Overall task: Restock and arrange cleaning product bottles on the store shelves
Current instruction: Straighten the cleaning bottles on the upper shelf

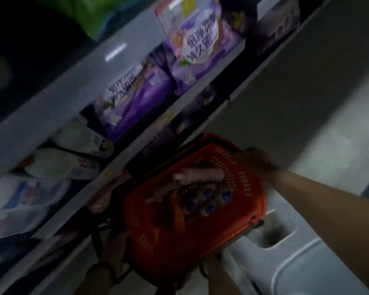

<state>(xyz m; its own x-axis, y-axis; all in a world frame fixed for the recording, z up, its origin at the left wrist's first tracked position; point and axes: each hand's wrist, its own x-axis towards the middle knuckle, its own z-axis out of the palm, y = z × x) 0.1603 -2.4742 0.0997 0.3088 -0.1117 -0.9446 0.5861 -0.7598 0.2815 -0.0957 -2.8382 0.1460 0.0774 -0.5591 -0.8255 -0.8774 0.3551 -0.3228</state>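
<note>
Bottles (pixel 209 201) fill the basket (pixel 200 228); right hand (pixel 254 160) grips its rim, left hand (pixel 113 252) too blurred to tell. A tilt could spill them.

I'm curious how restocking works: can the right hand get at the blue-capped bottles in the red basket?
Probably yes. The right hand is at the basket rim, and the blue-capped bottles stand uncovered below, though blur hides its fingers.

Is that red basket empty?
No. Several bottles with blue caps stand inside the red basket.
</note>
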